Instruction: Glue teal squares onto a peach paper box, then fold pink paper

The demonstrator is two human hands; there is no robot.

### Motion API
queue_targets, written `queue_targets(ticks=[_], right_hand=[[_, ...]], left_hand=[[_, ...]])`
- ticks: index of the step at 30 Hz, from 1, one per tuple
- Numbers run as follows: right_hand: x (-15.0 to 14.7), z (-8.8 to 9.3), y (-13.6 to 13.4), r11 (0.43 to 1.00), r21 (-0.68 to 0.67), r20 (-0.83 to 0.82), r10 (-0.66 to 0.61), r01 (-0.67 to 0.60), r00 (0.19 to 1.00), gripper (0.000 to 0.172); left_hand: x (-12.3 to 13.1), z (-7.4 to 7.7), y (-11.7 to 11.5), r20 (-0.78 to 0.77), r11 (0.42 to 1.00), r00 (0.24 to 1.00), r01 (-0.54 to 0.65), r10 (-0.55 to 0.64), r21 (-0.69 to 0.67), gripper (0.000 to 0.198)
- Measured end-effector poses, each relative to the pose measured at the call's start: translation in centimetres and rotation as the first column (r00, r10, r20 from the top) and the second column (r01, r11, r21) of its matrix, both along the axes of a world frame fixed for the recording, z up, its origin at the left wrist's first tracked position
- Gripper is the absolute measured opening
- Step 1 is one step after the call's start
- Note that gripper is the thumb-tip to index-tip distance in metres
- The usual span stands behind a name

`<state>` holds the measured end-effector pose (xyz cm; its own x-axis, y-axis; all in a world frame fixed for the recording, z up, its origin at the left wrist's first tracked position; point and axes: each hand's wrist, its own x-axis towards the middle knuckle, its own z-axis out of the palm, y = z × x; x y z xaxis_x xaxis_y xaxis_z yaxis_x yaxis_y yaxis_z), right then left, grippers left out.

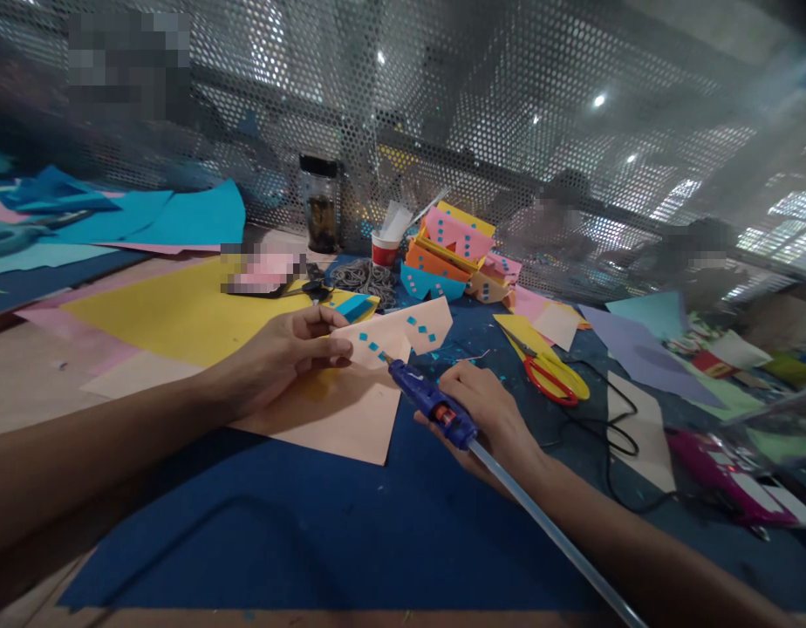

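My left hand [278, 356] pinches the left end of a folded peach paper piece [390, 330] dotted with small blue squares. In my right hand [491, 410] is a blue glue gun [426, 392], with a long clear glue stick [547, 519] running out of its back end. The gun's tip is at the lower edge of the paper piece, close to a blue square; I cannot tell whether they touch. Below the left hand lies a flat peach sheet [351, 427] on the dark blue mat [351, 532].
Red-handled scissors [550, 384] lie on yellow paper to the right, near a black cord [609, 462] and a magenta device [730, 480]. Dotted folded paper pieces [459, 235] are stacked behind, beside a red-and-white cup [385, 249] and a lidded jar [321, 205]. Yellow sheets [160, 314] spread left.
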<state>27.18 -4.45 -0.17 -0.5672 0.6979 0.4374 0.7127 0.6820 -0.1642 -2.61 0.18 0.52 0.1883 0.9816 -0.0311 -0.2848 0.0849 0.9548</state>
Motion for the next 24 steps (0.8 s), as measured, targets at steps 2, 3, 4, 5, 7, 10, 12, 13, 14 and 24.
queue_targets(ticks=[2, 3, 4, 5, 7, 10, 12, 13, 14, 24], right_hand=[[0.0, 0.6, -0.3, 1.000, -0.009, -0.002, 0.028, -0.028, 1.000, 0.014], [0.0, 0.9, -0.4, 0.999, -0.016, -0.002, 0.040, -0.040, 0.999, 0.016], [-0.1, 1.2, -0.5, 0.999, -0.021, -0.003, 0.041, -0.041, 0.999, 0.018], [-0.1, 1.4, -0.6, 0.999, -0.021, -0.008, 0.036, -0.036, 0.999, 0.018], [-0.1, 1.5, -0.8, 1.000, -0.013, -0.024, 0.005, -0.005, 1.000, 0.019], [-0.1, 1.3, -1.0, 1.000, -0.020, -0.032, -0.013, 0.013, 0.999, 0.017], [-0.1, 1.2, -1.1, 1.000, -0.027, -0.030, -0.007, 0.006, 1.000, 0.018], [-0.1, 1.1, -1.1, 1.000, -0.025, -0.027, 0.000, -0.001, 1.000, 0.018], [-0.1, 1.1, -1.1, 1.000, -0.021, -0.029, 0.000, -0.001, 1.000, 0.017], [-0.2, 0.6, -0.8, 0.990, 0.058, -0.034, 0.134, -0.132, 0.990, 0.010]], left_hand=[[0.0, 0.1, -0.1, -0.010, 1.000, 1.000, 0.001, -0.001, 0.003, 0.033], [0.0, 0.2, -0.1, -0.019, 1.000, 1.000, 0.001, -0.001, 0.004, 0.034], [0.1, 0.2, -0.2, -0.029, 1.000, 1.000, 0.001, -0.001, 0.006, 0.034], [0.1, 0.3, -0.2, -0.037, 1.000, 0.999, 0.003, -0.003, 0.006, 0.033], [0.1, 0.3, -0.3, -0.042, 1.000, 0.999, 0.004, -0.004, 0.010, 0.032], [0.0, 0.3, -0.3, -0.026, 1.000, 1.000, 0.004, -0.004, 0.016, 0.031], [0.0, 0.2, -0.2, -0.020, 1.000, 1.000, 0.000, 0.000, 0.015, 0.032], [0.0, 0.2, -0.1, -0.019, 1.000, 1.000, 0.000, 0.000, 0.016, 0.032], [0.0, 0.1, -0.1, -0.018, 1.000, 1.000, 0.000, 0.000, 0.018, 0.032], [-0.3, -0.8, 0.1, -0.097, 0.999, 0.995, 0.015, -0.010, 0.051, 0.035]])
